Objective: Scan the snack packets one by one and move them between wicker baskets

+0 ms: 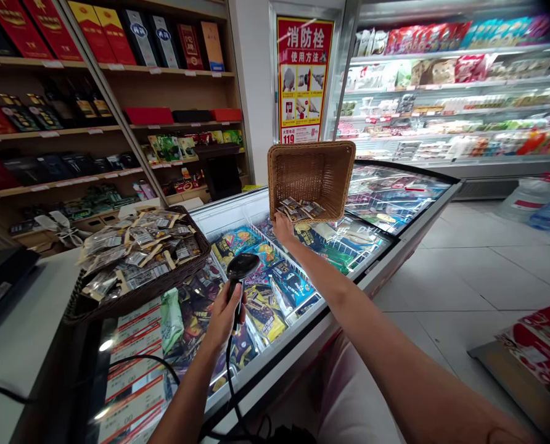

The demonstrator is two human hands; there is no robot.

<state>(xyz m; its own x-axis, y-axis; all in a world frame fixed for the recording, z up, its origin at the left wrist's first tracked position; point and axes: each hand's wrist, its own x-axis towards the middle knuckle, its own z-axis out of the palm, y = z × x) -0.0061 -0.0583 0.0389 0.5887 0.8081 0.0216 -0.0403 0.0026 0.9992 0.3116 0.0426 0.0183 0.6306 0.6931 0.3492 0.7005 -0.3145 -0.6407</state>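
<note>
A black handheld barcode scanner (243,265) is gripped around its handle by my left hand (226,311), head up, with its cable hanging down. My right hand (284,229) is stretched forward and closed at the lower left corner of a tan wicker basket (312,151). The basket is tilted with its opening toward me. Several small clear packets (299,209) lie inside it, close to my right fingers, which are partly hidden. To the left, a dark woven basket (196,262) is heaped with similar snack packets (140,246).
Beneath my hands is a glass-topped chest freezer (367,277) holding wrapped frozen goods. Price labels (134,370) lie at its left end, beside a white counter (29,345). Shelves (164,71) stand behind, a lit refrigerated display (441,86) at right. Water bottles (534,200) stand on the floor.
</note>
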